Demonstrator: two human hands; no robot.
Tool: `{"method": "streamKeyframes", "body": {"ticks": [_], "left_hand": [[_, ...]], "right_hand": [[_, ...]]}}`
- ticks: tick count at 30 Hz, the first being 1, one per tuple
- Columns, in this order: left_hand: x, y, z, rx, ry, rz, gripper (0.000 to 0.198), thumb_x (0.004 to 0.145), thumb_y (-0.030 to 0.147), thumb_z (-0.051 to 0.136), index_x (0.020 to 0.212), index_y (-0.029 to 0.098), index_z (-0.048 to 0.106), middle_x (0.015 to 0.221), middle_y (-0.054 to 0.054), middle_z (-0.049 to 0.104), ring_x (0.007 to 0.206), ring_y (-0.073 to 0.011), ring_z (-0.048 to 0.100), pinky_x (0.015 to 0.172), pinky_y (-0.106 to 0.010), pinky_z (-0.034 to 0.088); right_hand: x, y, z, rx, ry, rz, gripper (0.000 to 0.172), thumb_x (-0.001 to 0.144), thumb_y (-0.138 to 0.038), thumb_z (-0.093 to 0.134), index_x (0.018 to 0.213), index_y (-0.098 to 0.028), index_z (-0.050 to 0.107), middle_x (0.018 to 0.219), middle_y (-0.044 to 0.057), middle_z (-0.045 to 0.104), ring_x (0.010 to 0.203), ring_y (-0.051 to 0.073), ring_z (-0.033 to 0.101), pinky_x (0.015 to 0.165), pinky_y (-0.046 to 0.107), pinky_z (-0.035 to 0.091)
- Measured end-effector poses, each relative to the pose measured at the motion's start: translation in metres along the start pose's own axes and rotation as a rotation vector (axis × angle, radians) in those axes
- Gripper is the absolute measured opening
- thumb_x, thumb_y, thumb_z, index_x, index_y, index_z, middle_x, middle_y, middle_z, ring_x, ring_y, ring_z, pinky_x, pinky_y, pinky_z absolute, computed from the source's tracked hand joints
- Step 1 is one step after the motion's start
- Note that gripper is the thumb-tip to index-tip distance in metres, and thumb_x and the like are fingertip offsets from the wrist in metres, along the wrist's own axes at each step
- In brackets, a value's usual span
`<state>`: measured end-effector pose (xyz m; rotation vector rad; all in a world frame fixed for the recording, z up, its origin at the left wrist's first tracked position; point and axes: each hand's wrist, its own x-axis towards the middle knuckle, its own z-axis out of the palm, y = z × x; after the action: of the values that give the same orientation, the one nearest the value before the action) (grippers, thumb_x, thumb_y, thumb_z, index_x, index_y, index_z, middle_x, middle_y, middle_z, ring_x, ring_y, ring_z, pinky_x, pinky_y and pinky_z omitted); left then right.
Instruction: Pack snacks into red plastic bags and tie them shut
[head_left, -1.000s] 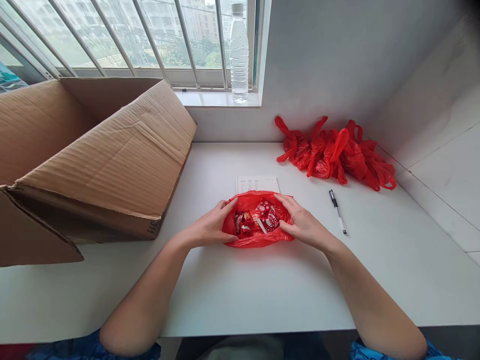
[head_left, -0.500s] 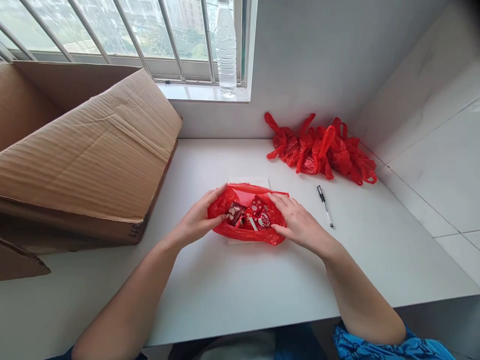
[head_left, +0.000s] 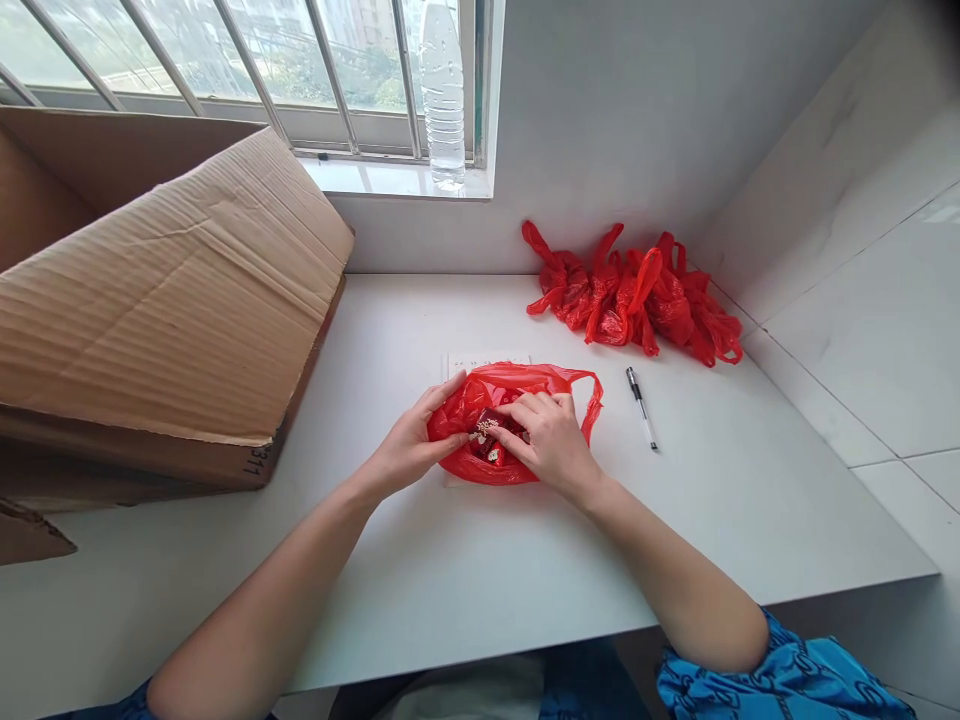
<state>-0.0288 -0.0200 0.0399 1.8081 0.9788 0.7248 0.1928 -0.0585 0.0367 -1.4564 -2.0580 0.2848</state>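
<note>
An opened red plastic bag [head_left: 472,468] lies before me with small wrapped packets in it. One dark red packet [head_left: 489,421] with pale lettering is near the top, and a brighter red packet [head_left: 496,455] shows below it. My left hand [head_left: 426,432] grips the bag's left side, its thumb reaching over the rim toward the dark packet. Inside the opening, the fingers and thumb of my right hand [head_left: 551,440] close around the right end of the dark packet. That hand hides the other contents. A loop of the bag's handle stands out at the right.
A sheet of white paper [head_left: 454,362] lies partly under the bag. A pen [head_left: 641,408] rests to the right, and several bunched red bags [head_left: 630,295] sit against the wall. At left stands a large open cardboard box [head_left: 172,300]. A water bottle [head_left: 444,110] is on the windowsill.
My right hand has left the bag's right rim and moved left into the opening, onto the packets. The bag's right handle has sprung out. My left hand stays at the left side.
</note>
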Motion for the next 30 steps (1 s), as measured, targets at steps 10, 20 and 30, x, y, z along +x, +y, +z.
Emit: {"method": "streamKeyframes", "body": {"ticks": [10,20,30], "left_hand": [[-0.005,0.015,-0.009,0.696,0.466,0.172,0.031,0.095,0.044,0.057,0.119,0.03,0.07,0.152,-0.008,0.039,0.13,-0.0311,0.048,0.109,-0.051,0.038],[-0.009,0.024,0.01,0.595,0.369,0.35,0.022,0.098,0.04,0.056,0.09,0.027,0.072,0.081,0.002,0.073,0.075,-0.0156,0.061,0.092,-0.038,0.04],[-0.007,0.022,0.008,0.669,0.382,0.527,0.01,0.094,0.031,0.064,0.09,0.031,0.072,0.083,0.004,0.075,0.08,-0.0159,0.064,0.091,-0.038,0.04]], "right_hand": [[0.006,0.009,-0.016,1.117,0.051,0.393,0.029,0.083,-0.048,0.075,0.093,-0.021,0.07,0.096,0.004,0.076,0.089,0.02,0.072,0.082,0.035,0.06],[-0.001,-0.008,-0.01,0.966,-0.039,0.226,0.027,0.086,-0.046,0.072,0.1,-0.023,0.07,0.099,0.003,0.072,0.083,0.018,0.071,0.073,0.034,0.063],[-0.003,-0.002,-0.016,0.491,0.196,-0.137,0.01,0.095,-0.03,0.063,0.093,-0.028,0.073,0.089,0.003,0.07,0.085,0.019,0.066,0.076,0.036,0.058]]}}
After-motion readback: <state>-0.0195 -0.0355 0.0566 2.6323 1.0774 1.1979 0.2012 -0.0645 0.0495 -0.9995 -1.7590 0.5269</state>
